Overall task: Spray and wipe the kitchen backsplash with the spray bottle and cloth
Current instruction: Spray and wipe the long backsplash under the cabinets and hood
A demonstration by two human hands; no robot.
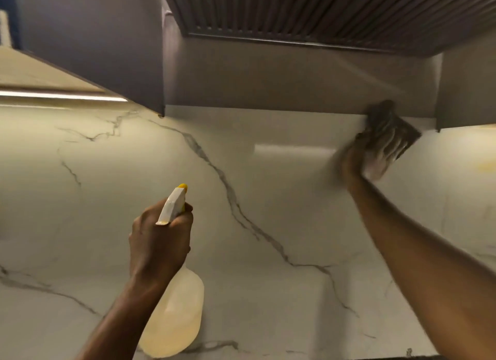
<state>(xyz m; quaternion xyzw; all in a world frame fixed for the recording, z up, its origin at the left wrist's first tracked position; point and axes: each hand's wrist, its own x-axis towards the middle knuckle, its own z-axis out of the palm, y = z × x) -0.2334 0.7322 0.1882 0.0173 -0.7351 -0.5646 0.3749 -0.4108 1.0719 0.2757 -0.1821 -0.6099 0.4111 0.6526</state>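
Note:
The backsplash (pixel 241 188) is white marble with grey veins and fills most of the view. My left hand (pixel 158 241) grips the neck of a translucent spray bottle (pixel 174 311) with a white and yellow nozzle pointing up toward the wall. My right hand (pixel 362 158) is raised high at the upper right and presses a dark cloth (pixel 389 129) flat against the backsplash, right under the range hood's lower edge. The right hand and cloth are blurred by motion, so its fingers are hard to make out.
A grey range hood (pixel 295 72) with a ribbed metal filter (pixel 322 10) hangs over the wall. A grey cabinet (pixel 94 37) with a light strip beneath stands to the left, another cabinet (pixel 467 91) to the right.

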